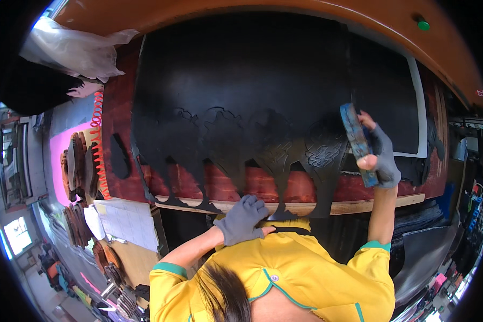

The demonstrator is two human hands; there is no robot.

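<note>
At the right, my gloved right hand [383, 159] grips a narrow block-like tool [354, 135], worn blue along its side, probably a cutting die. Its long side runs away from me over the black sheet [236, 75]. My left hand [244, 220], in a grey glove with bare fingertips, lies at the sheet's ragged near edge by the table front, thumb apart from the fingers. Shoe-part-like outlines mark the sheet's near part, and gaps between its hanging strips show the reddish board [224, 183] below. Whatever lies under my left fingers is hidden.
An orange machine beam [252, 6] with a green button [423, 24] spans the far side. Left of the board are a red coiled hose [97, 118], brown shaped pieces [75, 166] and papers [129, 222]. Dark sheets [424, 225] are stacked at lower right.
</note>
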